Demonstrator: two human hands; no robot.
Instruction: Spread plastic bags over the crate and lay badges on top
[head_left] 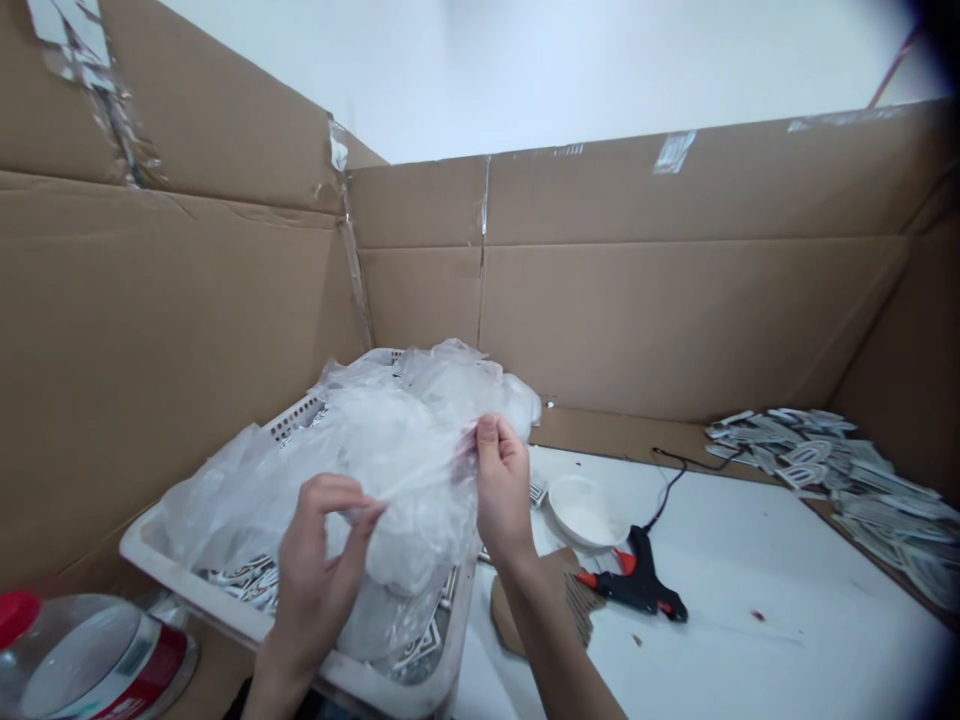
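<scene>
Thin clear plastic bags (360, 420) lie heaped over a white perforated basket (431, 695). My left hand (322, 560) pinches the edge of one plastic bag between thumb and finger, above the basket's near half. To its right, my right hand (501, 485) grips the same bag, fingers curled closed, so the film is stretched between both hands. Under the plastic, small flat white pieces with dark outlines (251, 580) show in the basket. The bags hide most of what the basket holds.
A black glue gun with an orange tip (641, 580) rests on the white table beside a corrugated cardboard piece (517, 610) and a white round dish (589, 510). Flat pieces (825, 460) are piled at right. A red-capped bottle (97, 655) lies at lower left. Cardboard walls (675, 320) surround the table.
</scene>
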